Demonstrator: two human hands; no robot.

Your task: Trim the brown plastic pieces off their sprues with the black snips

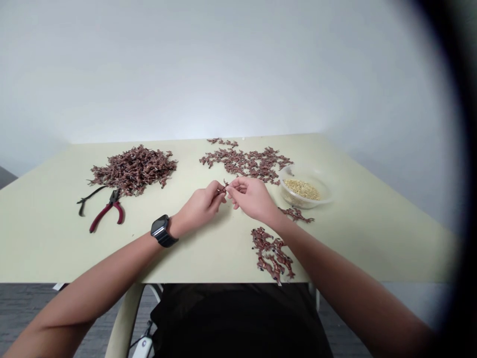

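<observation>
My left hand, with a black watch on its wrist, pinches a small brown figurine whose thin legs or antlers stick up between the fingertips. Close against it, my right hand has thumb and fingers pinched together at the figurine's right end. Whatever sits in that pinch is too small to tell. A clear round bowl holding many tiny gold-coloured pieces stands just right of my right hand. Similar brown figurines lie spread on the table beyond both hands.
At the left of the pale table rises a big heap of brown figurines. Red-handled pliers and a black tool lie before it. More figurines lie under my right forearm and by the bowl. A wall stands behind.
</observation>
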